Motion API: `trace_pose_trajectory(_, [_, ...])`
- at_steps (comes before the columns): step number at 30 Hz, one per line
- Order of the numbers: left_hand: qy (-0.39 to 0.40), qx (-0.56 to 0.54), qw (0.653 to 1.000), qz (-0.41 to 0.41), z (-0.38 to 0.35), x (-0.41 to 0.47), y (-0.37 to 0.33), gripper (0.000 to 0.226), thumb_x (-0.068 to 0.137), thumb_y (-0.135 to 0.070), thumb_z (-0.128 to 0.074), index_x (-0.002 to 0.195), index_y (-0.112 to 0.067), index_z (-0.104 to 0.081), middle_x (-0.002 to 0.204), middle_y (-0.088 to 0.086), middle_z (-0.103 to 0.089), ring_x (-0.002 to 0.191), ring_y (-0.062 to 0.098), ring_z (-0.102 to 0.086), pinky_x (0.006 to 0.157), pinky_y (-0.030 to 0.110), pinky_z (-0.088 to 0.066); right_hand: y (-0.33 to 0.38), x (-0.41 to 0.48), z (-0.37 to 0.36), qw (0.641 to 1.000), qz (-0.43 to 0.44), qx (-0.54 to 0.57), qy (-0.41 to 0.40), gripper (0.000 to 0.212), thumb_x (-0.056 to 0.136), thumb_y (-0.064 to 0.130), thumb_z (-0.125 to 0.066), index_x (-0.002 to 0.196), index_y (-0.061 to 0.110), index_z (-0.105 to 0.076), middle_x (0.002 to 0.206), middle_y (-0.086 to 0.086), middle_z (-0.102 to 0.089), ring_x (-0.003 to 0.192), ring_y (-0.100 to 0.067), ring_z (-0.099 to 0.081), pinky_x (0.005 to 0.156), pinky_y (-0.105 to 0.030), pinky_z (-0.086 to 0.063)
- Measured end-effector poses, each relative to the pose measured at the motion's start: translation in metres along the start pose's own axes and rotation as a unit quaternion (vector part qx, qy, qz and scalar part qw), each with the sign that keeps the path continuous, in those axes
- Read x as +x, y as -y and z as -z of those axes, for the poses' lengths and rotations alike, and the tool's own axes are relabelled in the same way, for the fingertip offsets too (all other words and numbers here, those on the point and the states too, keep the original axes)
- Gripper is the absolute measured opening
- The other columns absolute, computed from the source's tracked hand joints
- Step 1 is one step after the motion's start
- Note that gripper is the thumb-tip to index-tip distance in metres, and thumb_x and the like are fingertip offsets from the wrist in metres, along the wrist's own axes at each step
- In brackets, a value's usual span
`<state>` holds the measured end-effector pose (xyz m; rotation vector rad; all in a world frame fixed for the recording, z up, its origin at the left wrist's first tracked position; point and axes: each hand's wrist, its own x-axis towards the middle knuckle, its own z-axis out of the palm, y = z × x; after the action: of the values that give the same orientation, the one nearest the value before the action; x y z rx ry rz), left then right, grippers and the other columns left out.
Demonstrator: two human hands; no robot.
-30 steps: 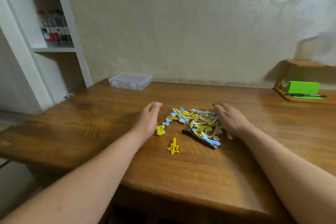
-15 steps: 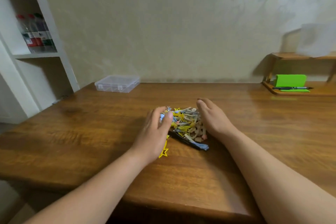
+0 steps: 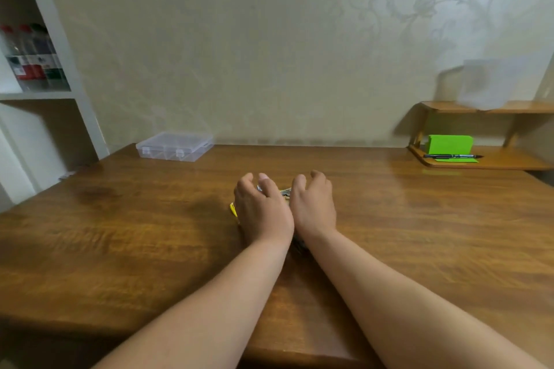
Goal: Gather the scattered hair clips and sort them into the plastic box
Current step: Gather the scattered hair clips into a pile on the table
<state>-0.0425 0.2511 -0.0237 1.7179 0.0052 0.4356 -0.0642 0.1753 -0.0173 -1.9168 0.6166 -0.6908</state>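
My left hand [image 3: 260, 207] and my right hand [image 3: 313, 204] are cupped side by side in the middle of the wooden table [image 3: 120, 234]. Their curled fingers close round the pile of hair clips [image 3: 284, 192]. Most of the pile is hidden under my palms. Only a few clip ends show in the gap between my hands, and a yellow clip [image 3: 233, 208] pokes out at the left edge of my left hand. The clear plastic box [image 3: 174, 147] stands with its lid down at the table's far left, well away from both hands.
A white shelf unit [image 3: 69, 48] with several bottles [image 3: 30, 57] stands at the left. At the far right a small wooden rack [image 3: 479, 162] carries a green block [image 3: 449, 144], a pen [image 3: 449, 156] and a translucent container [image 3: 494, 84] on top.
Both hands have swept inward and come together, pushing the spread clips into a tight pile under my palms. The yellow star clip is now hidden.
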Motion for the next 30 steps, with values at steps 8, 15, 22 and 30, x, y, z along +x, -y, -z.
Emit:
trace_pose_trajectory(8, [0.011,-0.086,0.995,0.042,0.022,0.013,0.002,0.040,0.113,-0.044,-0.031,0.136,-0.016,-0.046,0.135,0.007,-0.052,0.118,0.027,-0.056,0.100,0.045,-0.048,-0.011,-0.017,0.015,0.997,0.062,-0.042,0.009,0.055,0.108,0.037,-0.037,0.157,0.012,-0.038,0.159,-0.008,-0.042,0.144,-0.024,-0.044,0.111,-0.036,-0.036])
trace_pose_trajectory(15, [0.006,-0.130,0.991,0.028,0.014,0.010,-0.002,0.041,0.111,-0.046,-0.032,0.133,-0.017,-0.049,0.136,0.007,-0.052,0.120,0.027,-0.055,0.107,0.049,-0.048,-0.005,-0.015,0.006,0.994,0.069,-0.088,-0.004,0.052,0.109,0.041,-0.038,0.152,0.014,-0.044,0.153,-0.007,-0.046,0.138,-0.023,-0.049,0.109,-0.038,-0.040])
trace_pose_trajectory(22, [-0.011,-0.036,0.999,0.036,0.062,0.099,0.026,0.042,0.111,-0.033,-0.049,0.150,-0.020,-0.043,0.155,0.001,-0.038,0.110,0.014,-0.048,0.089,0.034,-0.041,0.007,0.046,0.000,0.984,0.120,-0.124,0.031,0.033,0.106,0.048,-0.037,0.113,0.022,-0.056,0.109,0.001,-0.054,0.101,-0.018,-0.051,0.086,-0.034,-0.043])
trace_pose_trajectory(30, [-0.003,0.033,0.999,0.016,0.078,0.214,0.063,0.041,0.109,-0.034,-0.052,0.147,-0.023,-0.041,0.149,-0.002,-0.037,0.101,0.014,-0.052,0.082,0.035,-0.051,0.067,0.097,-0.133,0.951,0.174,-0.196,0.165,0.055,0.105,0.049,-0.045,0.145,0.013,-0.054,0.146,-0.010,-0.059,0.134,-0.028,-0.055,0.105,-0.037,-0.044])
